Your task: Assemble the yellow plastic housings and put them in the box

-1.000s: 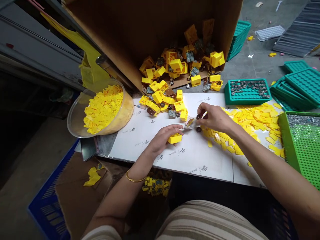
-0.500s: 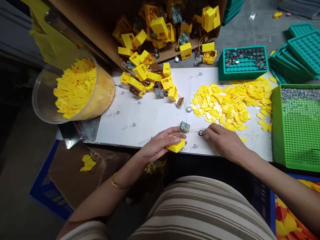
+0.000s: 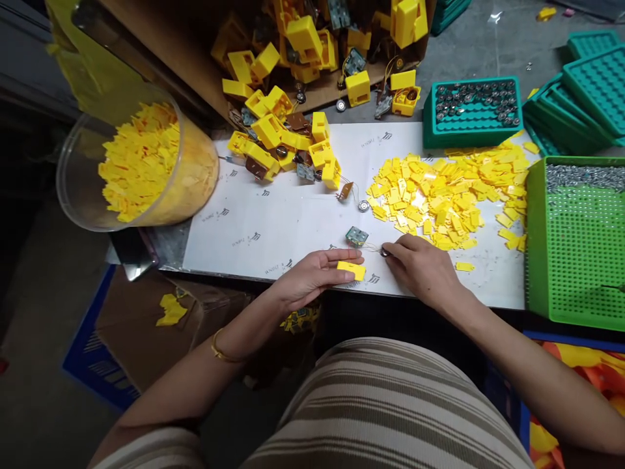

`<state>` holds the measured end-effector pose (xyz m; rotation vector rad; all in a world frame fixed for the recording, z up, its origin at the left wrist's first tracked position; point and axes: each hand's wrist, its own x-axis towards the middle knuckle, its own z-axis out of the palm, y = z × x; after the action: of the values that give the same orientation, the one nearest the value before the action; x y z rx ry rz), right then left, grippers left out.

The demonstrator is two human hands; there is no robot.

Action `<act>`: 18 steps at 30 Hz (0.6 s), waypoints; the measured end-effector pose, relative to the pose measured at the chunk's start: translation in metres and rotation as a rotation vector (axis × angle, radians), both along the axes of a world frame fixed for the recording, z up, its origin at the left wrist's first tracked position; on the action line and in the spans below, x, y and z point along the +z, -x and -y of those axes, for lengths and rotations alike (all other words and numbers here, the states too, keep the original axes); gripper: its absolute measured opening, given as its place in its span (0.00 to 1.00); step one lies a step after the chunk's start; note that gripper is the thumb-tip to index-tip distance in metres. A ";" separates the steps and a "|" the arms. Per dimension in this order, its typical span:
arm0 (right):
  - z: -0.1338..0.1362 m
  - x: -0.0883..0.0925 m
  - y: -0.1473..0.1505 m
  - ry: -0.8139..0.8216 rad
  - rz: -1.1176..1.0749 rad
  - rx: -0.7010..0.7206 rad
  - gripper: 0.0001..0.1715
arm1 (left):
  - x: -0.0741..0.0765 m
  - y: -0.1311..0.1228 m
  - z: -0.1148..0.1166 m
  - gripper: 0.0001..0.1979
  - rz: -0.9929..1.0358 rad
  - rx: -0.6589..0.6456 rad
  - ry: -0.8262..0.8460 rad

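My left hand [image 3: 312,277] is closed around a small yellow plastic housing [image 3: 351,270], thumb on its near side. Just beyond those fingertips is a green circuit board [image 3: 357,236], joined by thin wires to a small round metal part [image 3: 384,251]. My right hand [image 3: 424,266] pinches that round part between thumb and fingertips. Farther back on the white board [image 3: 234,247] lies a brown circuit board [image 3: 344,191], wired to another round metal part [image 3: 364,206]. A heap of flat yellow plastic pieces [image 3: 434,202] spreads beyond my right hand.
A clear tub [image 3: 200,176] of yellow pieces stands left. Yellow housings [image 3: 268,130] spill from a cardboard box [image 3: 205,85] at the back. A teal tray [image 3: 471,137] holds round metal parts; a green basket [image 3: 586,260] with small metal pieces sits right.
The yellow housing has turned in my left hand and now shows a flat side instead of its hollow. My right hand still pinches the round part. The whole view has shifted slightly.
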<state>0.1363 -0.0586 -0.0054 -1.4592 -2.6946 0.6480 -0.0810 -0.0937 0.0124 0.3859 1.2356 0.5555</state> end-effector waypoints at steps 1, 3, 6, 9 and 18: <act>0.001 0.000 -0.001 -0.012 -0.012 -0.006 0.15 | 0.002 -0.002 0.000 0.23 -0.015 -0.015 -0.016; 0.002 -0.002 -0.002 -0.031 -0.042 -0.038 0.16 | 0.004 -0.004 0.001 0.20 -0.024 -0.051 -0.033; 0.003 -0.006 -0.002 -0.015 -0.065 -0.095 0.15 | 0.006 -0.008 0.002 0.15 -0.010 -0.079 -0.046; 0.002 -0.007 0.001 0.006 -0.069 -0.113 0.14 | 0.009 -0.011 0.001 0.16 0.008 -0.065 -0.033; -0.002 0.000 -0.010 0.440 -0.616 -0.369 0.11 | 0.004 -0.021 0.009 0.33 -0.078 -0.003 -0.130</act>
<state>0.1466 -0.0561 -0.0058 -1.4495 -1.8351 1.4291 -0.0598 -0.1028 0.0167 0.5224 1.2775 0.6248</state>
